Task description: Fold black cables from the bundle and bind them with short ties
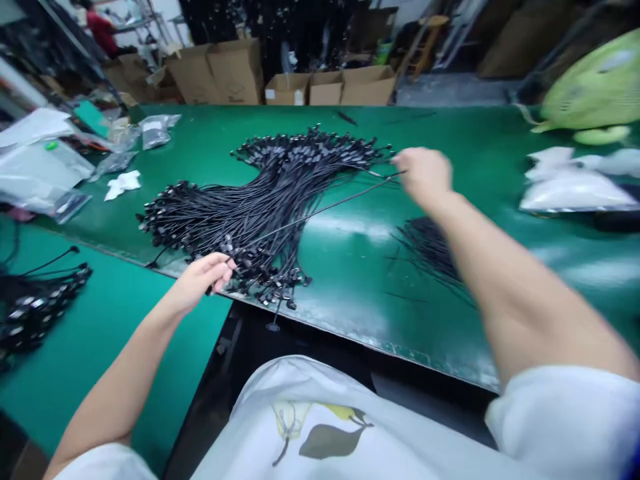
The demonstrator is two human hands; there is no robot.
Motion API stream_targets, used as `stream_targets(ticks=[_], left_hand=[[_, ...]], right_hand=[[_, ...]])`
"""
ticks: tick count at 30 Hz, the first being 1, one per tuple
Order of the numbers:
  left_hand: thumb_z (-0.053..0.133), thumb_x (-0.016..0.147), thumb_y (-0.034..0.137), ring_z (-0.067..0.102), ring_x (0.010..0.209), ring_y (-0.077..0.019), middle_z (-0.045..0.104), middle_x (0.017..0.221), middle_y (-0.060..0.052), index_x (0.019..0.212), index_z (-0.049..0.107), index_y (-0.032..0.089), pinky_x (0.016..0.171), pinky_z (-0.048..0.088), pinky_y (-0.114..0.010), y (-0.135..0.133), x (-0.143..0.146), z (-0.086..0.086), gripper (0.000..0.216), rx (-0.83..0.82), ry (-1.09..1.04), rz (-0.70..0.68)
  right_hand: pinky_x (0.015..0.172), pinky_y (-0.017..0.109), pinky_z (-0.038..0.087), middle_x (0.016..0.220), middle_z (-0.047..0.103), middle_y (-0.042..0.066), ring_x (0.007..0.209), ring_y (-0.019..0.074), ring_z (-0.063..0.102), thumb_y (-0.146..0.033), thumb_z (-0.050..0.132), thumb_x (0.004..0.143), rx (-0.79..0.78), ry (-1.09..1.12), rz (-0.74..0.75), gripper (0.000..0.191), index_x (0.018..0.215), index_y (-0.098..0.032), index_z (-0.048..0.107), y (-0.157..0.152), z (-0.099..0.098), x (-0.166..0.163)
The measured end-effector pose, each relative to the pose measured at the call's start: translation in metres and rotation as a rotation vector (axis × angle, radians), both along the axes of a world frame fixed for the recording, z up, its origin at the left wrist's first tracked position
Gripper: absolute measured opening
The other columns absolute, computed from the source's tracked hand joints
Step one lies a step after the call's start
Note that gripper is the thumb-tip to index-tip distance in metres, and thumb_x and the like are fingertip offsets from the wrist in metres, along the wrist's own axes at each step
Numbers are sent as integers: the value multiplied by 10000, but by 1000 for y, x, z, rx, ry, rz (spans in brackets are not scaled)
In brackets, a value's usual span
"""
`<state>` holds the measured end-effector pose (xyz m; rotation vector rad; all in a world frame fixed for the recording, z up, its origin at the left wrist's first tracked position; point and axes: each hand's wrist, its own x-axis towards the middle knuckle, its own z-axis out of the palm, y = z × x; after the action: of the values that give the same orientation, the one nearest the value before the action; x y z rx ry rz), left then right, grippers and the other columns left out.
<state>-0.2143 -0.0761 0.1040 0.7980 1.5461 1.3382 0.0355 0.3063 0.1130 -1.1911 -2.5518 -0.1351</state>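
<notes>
One thin black cable is pulled nearly straight between my two hands, above a big heap of cables. My left hand, near the table's front edge, pinches its near end. At the far right side of the heap, my right hand is closed round the other end; the fingertips are partly hidden and slightly blurred. The heap of black cables fans out below, with small connectors bunched at its ends. To the right, partly behind my right forearm, lies a bundle of thin black strips.
More black cables lie on the lower green surface at left. Plastic bags and crumpled white paper sit on the green table. White bags and a yellow-green bundle are at right. Cardboard boxes stand behind; a person is far left.
</notes>
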Motion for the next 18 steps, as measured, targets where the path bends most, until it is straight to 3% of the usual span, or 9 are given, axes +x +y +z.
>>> stream_targets(ticks=[2, 3, 5, 8, 10, 12, 14, 16, 18], left_hand=[[635, 848, 345, 398, 507, -62, 458, 564, 34, 744, 598, 167, 464, 335, -153, -15, -16, -11, 209, 68, -86, 185], [626, 850, 386, 418, 524, -64, 461, 585, 30, 748, 576, 168, 474, 350, -153, -19, -19, -17, 246, 87, -104, 243], [636, 830, 440, 491, 564, -74, 532, 672, 2, 796, 576, 162, 477, 378, -160, -19, -18, -28, 286, 97, -136, 294], [644, 824, 445, 642, 773, -140, 643, 903, -63, 914, 622, 163, 604, 493, -209, -2, 6, -39, 296, 126, -83, 226], [620, 853, 399, 651, 962, -192, 662, 1035, -84, 984, 662, 180, 796, 526, -285, 10, 33, -41, 259, 176, 71, 88], [614, 864, 325, 606, 1082, -216, 654, 1106, -87, 1012, 701, 201, 952, 469, -334, 18, 59, -38, 212, 235, 263, -91], [621, 858, 265, 590, 1061, -215, 645, 1072, -80, 1004, 730, 220, 973, 439, -333, 21, 76, -33, 187, 266, 438, -219], [627, 853, 257, 579, 968, -207, 627, 964, -66, 967, 752, 231, 926, 445, -334, 20, 77, -28, 171, 263, 616, -191], [614, 863, 289, 552, 913, -203, 598, 888, -51, 957, 762, 233, 893, 443, -338, 16, 63, -25, 184, 239, 782, -37]], right_hand=[[584, 295, 287, 733, 650, 189, 721, 141, 626, -538, 249, 968, 106, 20, -77, 686, 669, -72, 653, 12, 4, 12], [561, 306, 264, 669, 631, 174, 653, 142, 607, -594, 303, 948, 130, -35, -41, 666, 615, -115, 624, 10, 1, 16], [528, 304, 234, 629, 597, 124, 553, 145, 549, -639, 275, 946, 174, -97, 183, 639, 661, -183, 622, -15, -12, 20], [469, 287, 245, 657, 615, 79, 511, 172, 511, -554, 312, 973, 54, -3, 690, 492, 740, -247, 618, -98, -28, 28], [493, 279, 284, 700, 637, 54, 578, 154, 561, -419, 375, 988, -42, -14, 861, 367, 778, -228, 608, -162, -27, 30], [508, 271, 267, 686, 611, 38, 584, 128, 541, -371, 368, 998, -64, -50, 853, 352, 808, -206, 615, -208, -16, 24], [515, 269, 239, 692, 590, 38, 586, 112, 511, -370, 352, 1005, -78, -55, 772, 377, 819, -188, 625, -227, -2, 20], [521, 267, 228, 706, 581, 42, 598, 108, 496, -388, 342, 1007, -87, -56, 694, 402, 815, -184, 630, -225, 10, 26], [530, 267, 236, 718, 576, 45, 620, 119, 496, -424, 317, 1008, -48, -60, 620, 442, 808, -192, 634, -213, 19, 46]])
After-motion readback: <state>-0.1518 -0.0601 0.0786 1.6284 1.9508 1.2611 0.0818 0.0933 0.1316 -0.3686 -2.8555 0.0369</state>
